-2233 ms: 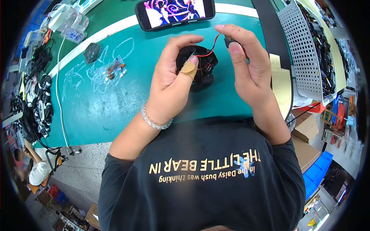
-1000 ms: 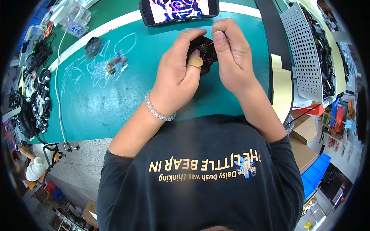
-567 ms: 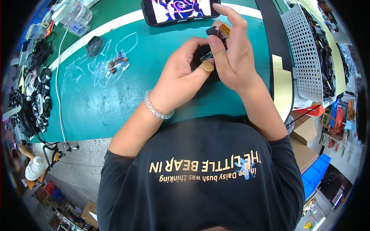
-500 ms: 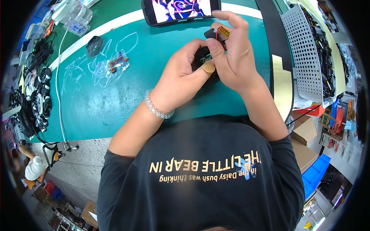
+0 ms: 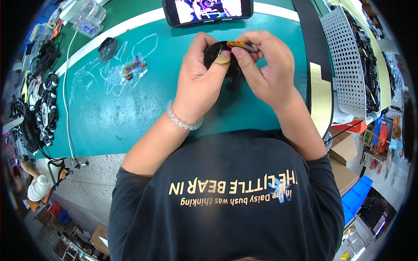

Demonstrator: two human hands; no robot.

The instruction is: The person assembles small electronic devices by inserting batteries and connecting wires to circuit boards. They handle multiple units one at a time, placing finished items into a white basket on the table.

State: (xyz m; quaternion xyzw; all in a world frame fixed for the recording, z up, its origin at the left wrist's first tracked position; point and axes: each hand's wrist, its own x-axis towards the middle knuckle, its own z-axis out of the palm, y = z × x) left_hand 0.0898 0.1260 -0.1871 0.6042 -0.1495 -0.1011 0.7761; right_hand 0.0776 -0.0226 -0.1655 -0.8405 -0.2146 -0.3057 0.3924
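"Green matting covers the worktable (image 5: 143,113), yes? What is at the far left?"

"Bundles of black and white cords (image 5: 50,104) at its edge, with a person in a white top (image 5: 38,188) seated below them. A thin white cable (image 5: 65,87) runs down beside the cords."

"And next along?"

"A dark, angular lump (image 5: 108,48), then a clear plastic bag (image 5: 135,71) with small orange-brown pieces inside, lying flat."

"Now the left hand (image 5: 202,67)?"

"Its fingers curl around the left side of a black, round plastic housing (image 5: 212,53), and the thumb, wrapped in a beige band (image 5: 222,61), presses on top. So the housing sits between the two hands, above the mat, just below a black phone (image 5: 209,11) with a lit screen."

"What about the right hand (image 5: 261,54)?"

"Thumb and fingertips are pinched on a small part wrapped in yellow tape (image 5: 237,44), right by the housing's upper edge. A red wire (image 5: 228,45) loops at that part's left end. I can't tell where the wire ends."

"Farthest right?"

"A gold-coloured sheet (image 5: 320,98), then a white perforated plastic basket (image 5: 344,65) full of dark cables (image 5: 371,82)."
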